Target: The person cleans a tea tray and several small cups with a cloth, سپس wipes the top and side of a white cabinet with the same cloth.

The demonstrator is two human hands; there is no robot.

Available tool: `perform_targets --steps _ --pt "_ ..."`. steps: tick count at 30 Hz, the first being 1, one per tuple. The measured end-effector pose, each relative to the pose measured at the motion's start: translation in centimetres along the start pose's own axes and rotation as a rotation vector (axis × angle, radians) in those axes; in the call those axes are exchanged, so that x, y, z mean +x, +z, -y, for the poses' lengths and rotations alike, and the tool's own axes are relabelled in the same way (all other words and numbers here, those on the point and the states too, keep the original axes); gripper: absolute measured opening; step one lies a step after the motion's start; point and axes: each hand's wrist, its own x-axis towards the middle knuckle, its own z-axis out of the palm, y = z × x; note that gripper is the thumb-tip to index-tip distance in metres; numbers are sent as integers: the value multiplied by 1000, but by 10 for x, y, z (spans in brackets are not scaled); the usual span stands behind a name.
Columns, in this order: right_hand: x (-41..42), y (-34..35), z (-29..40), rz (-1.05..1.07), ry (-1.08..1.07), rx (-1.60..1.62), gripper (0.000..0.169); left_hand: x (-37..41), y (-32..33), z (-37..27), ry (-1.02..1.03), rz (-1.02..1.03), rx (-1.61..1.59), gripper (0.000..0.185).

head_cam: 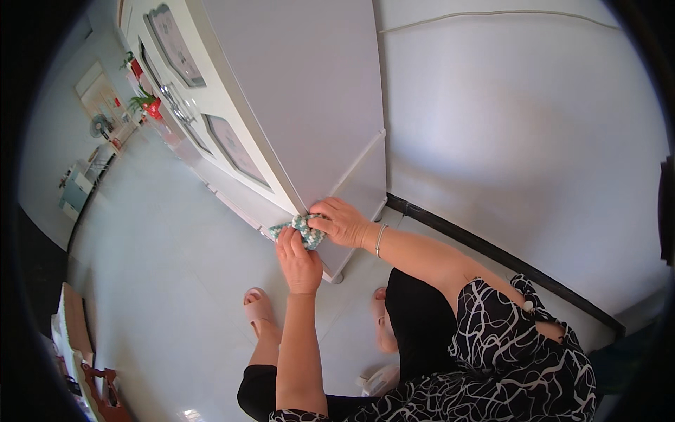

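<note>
A green and white knitted cloth [311,238] lies against the lower front corner of a white cabinet [316,105]. My left hand [299,264] grips the cloth's near left part, its fingers curled over it. From the right, my right hand [341,224] pinches the cloth's upper part between thumb and fingers; a silver bangle is on that wrist. Both hands are close together at the cabinet's edge. Above them are the cabinet's door panels and metal handles [176,105]. The fingertips under the cloth are partly hidden.
A pale wall [517,116] with a dark baseboard [474,248] runs along the right. My feet in pink slippers [257,305] stand on the tiled floor [158,253]. Potted plants with red wrapping [153,108], a standing fan [99,126] and furniture are farther left.
</note>
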Motion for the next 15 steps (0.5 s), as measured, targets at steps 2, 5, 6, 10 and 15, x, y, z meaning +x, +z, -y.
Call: perform_targets --steps 2,5,6,10,15 --pt "3 -1 -2 -9 -13 -4 28 2 0 2 -13 11 12 49" --pt "0 3 1 -29 25 0 28 2 -2 0 -25 39 -5 48" --pt "-1 4 2 -27 32 5 29 1 -2 -1 -35 42 -10 48" --pt "-4 1 0 32 13 -7 29 0 3 5 -26 47 -19 46" --pt "3 -9 2 220 -7 -4 23 -1 -16 9 60 167 145 36"
